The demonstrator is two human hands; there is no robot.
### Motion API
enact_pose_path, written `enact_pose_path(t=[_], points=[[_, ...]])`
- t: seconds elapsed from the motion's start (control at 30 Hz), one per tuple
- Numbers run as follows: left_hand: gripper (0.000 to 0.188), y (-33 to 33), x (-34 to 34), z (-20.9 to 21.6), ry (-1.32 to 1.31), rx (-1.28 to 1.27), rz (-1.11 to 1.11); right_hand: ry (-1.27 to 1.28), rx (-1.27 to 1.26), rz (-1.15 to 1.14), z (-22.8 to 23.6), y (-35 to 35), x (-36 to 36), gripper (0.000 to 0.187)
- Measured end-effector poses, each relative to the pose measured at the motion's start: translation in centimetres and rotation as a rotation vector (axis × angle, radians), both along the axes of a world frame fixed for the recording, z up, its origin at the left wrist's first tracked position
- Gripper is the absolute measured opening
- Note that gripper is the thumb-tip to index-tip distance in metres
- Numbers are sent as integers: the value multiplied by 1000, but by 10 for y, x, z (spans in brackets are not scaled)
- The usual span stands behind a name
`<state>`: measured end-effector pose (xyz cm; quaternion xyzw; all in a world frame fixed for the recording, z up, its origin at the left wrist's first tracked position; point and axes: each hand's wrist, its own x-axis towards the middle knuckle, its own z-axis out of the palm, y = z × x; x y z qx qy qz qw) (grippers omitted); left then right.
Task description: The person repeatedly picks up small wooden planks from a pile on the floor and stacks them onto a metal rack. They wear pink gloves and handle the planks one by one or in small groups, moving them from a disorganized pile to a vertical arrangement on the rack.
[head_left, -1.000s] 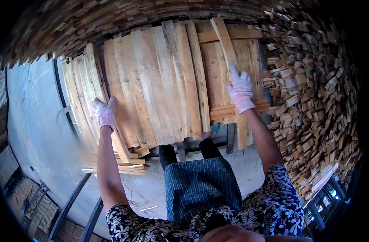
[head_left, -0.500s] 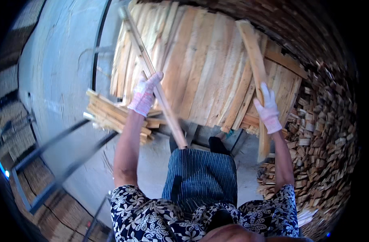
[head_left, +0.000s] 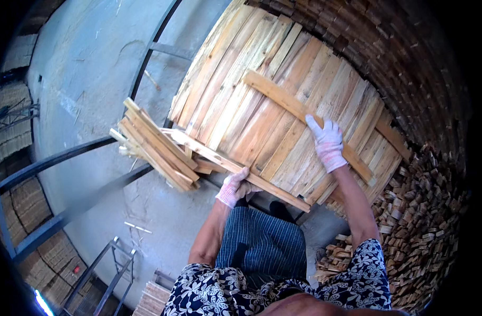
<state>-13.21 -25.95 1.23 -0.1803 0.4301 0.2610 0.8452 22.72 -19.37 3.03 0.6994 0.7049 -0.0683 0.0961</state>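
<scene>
My left hand (head_left: 233, 188), in a pale work glove, grips a long wooden slat (head_left: 209, 152) that runs from a small pile of slats (head_left: 156, 152) on the left toward my knees. My right hand (head_left: 327, 142), also gloved, rests on another long slat (head_left: 283, 100) lying diagonally across a big flat layer of wooden boards (head_left: 241, 89) in front of me. Whether the right fingers close around that slat I cannot tell; they lie over its edge.
A tall wall of stacked wood offcuts (head_left: 420, 210) curves round the right and top. Dark metal rails (head_left: 67, 158) cross the concrete floor (head_left: 88, 79) at left. More stacked wood (head_left: 25, 263) and a metal frame (head_left: 109, 263) sit at lower left.
My left hand has dropped from shoulder height down to near my knees, bringing its slat from upright to nearly flat. My right hand has moved leftwards onto a slat lying on the boards.
</scene>
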Motion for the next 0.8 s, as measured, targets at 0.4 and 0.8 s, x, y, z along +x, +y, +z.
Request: enact_pose_path(t=[0.4, 0.8], points=[[59, 7, 11, 5, -45, 67, 52, 246, 108, -41, 50, 228, 1, 67], [57, 54, -78, 30, 304, 425, -401, 47, 7, -83, -9, 292, -18, 68]])
